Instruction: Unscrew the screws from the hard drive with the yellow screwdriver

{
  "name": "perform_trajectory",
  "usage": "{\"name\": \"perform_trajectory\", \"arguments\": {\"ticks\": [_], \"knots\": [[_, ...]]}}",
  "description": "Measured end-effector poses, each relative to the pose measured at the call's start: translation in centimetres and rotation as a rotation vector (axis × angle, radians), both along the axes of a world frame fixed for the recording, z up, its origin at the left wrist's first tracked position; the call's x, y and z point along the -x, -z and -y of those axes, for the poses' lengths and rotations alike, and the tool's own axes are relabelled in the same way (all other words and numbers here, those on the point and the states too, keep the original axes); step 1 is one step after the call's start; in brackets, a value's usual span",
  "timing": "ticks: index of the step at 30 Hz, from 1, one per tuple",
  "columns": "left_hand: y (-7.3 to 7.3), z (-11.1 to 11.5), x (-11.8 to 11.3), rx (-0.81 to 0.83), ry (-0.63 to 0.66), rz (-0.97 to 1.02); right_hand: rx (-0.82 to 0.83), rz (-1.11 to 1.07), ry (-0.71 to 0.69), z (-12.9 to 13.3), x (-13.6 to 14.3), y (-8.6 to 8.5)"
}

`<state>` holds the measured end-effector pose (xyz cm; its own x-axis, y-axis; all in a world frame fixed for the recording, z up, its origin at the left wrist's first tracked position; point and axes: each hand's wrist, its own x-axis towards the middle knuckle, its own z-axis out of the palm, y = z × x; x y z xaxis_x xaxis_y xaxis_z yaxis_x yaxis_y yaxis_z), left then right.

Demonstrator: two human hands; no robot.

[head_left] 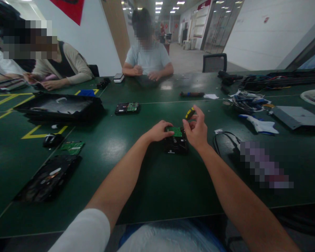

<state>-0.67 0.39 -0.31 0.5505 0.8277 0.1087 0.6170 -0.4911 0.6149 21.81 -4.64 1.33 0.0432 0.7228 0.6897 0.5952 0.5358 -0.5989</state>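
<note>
At lower left of the frame, a loose circuit board (72,147) lies beside a black casing (48,178) on a green table (115,189). Left of upper center, a second drive (127,108) bears its own board. At center, the left hand (157,132) rests at the far left corner of a hard drive (175,145), fingers partly open and thumb over its green board (176,132); how firmly they grip, one cannot tell. Just right of it, the right hand (198,131) is raised with fingers bent, thumb and fingertips closed on a yellow-and-black tool (190,113) (a screwdriver, by its handle), apart from the drive. The center drive appears only partway worked on, its board lying on it; whether any screws are out or remain cannot be made out. A blue-and-white glove (261,125) lies at right.
</note>
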Motion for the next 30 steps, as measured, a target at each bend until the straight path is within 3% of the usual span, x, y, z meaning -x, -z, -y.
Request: {"name": "perform_trajectory", "arguments": {"ticks": [30], "knots": [[-0.42, 0.3, -0.12, -0.013, 0.0, -0.009, 0.011, 0.004, -0.013, 0.05, -0.05, -0.06]]}}
